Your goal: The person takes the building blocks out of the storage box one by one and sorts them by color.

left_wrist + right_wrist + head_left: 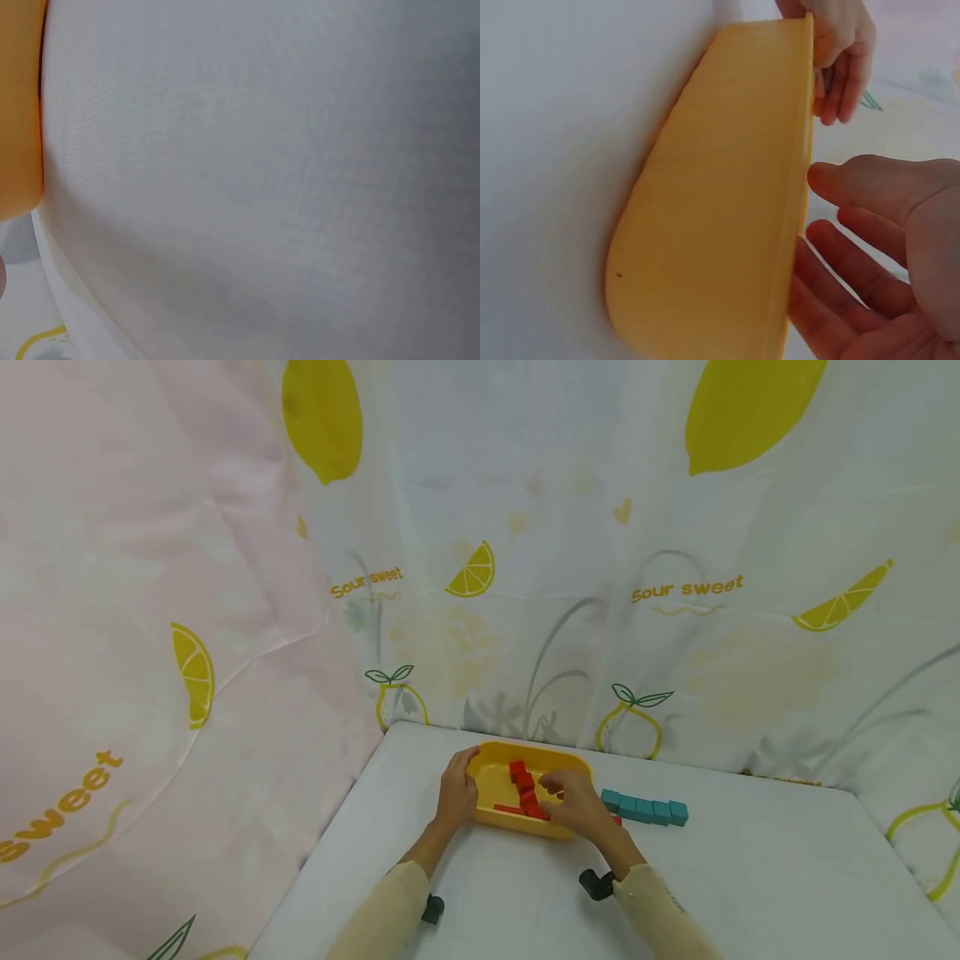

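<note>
A yellow tray (pixel 486 793) stands on the white table, with several red cubes (pixel 525 782) in an uneven row inside. A thin red strip (pixel 509 810) lies near its front wall. My left hand (pixel 456 792) holds the tray's left end at the rim; in the right wrist view this hand (pixel 844 56) shows beyond the tray's far end. Over the tray's right part hovers my right hand (pixel 576 806), its thumb and fingers apart and nothing seen between them. In the right wrist view the right hand's fingers (pixel 862 270) reach over the tray's rim.
Right of the tray, several teal cubes (pixel 645 810) form a row on the white table (pixel 750 860). A bit of red (pixel 617 820) shows beside the right wrist, partly hidden. Lemon-printed cloth (pixel 525 635) hangs behind and to the left.
</note>
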Demonstrator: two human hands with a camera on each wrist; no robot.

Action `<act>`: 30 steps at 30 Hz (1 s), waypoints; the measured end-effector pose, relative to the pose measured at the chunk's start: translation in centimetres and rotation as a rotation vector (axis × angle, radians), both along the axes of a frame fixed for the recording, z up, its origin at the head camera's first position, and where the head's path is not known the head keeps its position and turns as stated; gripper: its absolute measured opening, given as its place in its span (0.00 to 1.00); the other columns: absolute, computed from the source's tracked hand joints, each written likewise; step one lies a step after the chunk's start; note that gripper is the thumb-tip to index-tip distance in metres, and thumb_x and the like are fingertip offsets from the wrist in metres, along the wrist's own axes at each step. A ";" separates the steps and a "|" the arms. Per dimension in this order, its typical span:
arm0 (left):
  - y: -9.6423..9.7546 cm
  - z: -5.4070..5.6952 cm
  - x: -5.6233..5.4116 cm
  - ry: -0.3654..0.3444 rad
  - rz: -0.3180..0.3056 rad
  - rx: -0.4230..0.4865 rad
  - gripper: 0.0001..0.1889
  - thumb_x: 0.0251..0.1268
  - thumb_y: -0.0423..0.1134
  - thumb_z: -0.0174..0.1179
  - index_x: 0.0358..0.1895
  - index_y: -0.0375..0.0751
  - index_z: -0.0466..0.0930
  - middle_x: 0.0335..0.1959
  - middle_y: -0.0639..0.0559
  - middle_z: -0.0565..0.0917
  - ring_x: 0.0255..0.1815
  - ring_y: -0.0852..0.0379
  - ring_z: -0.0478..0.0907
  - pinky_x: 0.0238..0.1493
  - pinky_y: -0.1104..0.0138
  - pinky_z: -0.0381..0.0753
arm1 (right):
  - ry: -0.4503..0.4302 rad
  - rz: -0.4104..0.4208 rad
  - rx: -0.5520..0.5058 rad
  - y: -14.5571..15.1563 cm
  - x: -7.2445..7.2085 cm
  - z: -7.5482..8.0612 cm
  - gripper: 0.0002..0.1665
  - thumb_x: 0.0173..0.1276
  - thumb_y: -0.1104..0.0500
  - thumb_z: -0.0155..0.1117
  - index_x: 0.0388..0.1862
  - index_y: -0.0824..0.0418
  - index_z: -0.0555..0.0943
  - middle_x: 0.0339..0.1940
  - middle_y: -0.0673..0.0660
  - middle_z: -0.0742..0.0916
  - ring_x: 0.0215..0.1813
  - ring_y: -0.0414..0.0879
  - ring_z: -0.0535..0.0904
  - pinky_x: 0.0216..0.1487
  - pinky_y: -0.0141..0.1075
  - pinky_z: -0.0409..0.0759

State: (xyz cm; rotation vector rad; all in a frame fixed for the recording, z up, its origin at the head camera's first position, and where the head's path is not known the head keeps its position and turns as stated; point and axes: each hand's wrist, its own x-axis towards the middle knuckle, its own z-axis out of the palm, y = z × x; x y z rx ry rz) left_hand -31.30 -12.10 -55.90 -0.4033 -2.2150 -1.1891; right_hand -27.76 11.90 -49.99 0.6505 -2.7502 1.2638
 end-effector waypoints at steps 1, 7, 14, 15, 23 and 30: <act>0.0 0.0 0.0 -0.003 -0.002 0.002 0.28 0.51 0.12 0.42 0.59 0.24 0.73 0.54 0.36 0.78 0.59 0.43 0.75 0.62 0.54 0.73 | -0.024 0.002 0.008 -0.1 -0.1 -0.1 0.19 0.57 0.65 0.72 0.48 0.67 0.83 0.45 0.60 0.85 0.44 0.52 0.81 0.49 0.48 0.83; 0.0 0.0 0.1 -0.034 -0.002 0.003 0.28 0.52 0.12 0.41 0.59 0.25 0.73 0.54 0.36 0.78 0.60 0.43 0.74 0.63 0.55 0.72 | -0.083 0.017 0.055 -0.2 -0.5 -1.0 0.17 0.56 0.63 0.73 0.45 0.66 0.84 0.40 0.56 0.86 0.40 0.48 0.80 0.44 0.42 0.84; 0.1 0.3 0.2 -0.050 -0.001 0.011 0.28 0.54 0.13 0.41 0.60 0.26 0.73 0.55 0.38 0.78 0.61 0.44 0.74 0.65 0.55 0.71 | -0.124 0.001 0.112 -0.5 -1.0 -1.1 0.15 0.54 0.62 0.75 0.40 0.65 0.84 0.35 0.55 0.85 0.37 0.46 0.79 0.41 0.39 0.84; 0.1 0.3 0.2 -0.049 -0.001 0.011 0.28 0.54 0.13 0.41 0.60 0.26 0.73 0.55 0.38 0.78 0.61 0.44 0.74 0.65 0.55 0.71 | -0.135 -0.002 0.123 -0.6 -1.1 -1.0 0.14 0.54 0.62 0.76 0.40 0.65 0.84 0.34 0.54 0.85 0.36 0.46 0.78 0.41 0.39 0.84; 0.0 -0.1 0.0 -0.026 0.005 0.007 0.28 0.52 0.13 0.42 0.59 0.26 0.73 0.54 0.38 0.78 0.60 0.44 0.75 0.63 0.54 0.72 | -0.246 -0.069 0.187 -1.6 -1.6 -1.1 0.14 0.52 0.62 0.77 0.37 0.66 0.84 0.29 0.53 0.82 0.34 0.47 0.75 0.37 0.36 0.84; 0.0 0.0 0.0 -0.028 0.008 0.008 0.27 0.53 0.13 0.43 0.59 0.26 0.73 0.54 0.38 0.78 0.60 0.44 0.75 0.64 0.55 0.72 | -0.323 -0.124 0.247 -1.9 -1.8 -0.8 0.12 0.52 0.61 0.76 0.32 0.64 0.83 0.26 0.54 0.80 0.32 0.49 0.74 0.34 0.36 0.82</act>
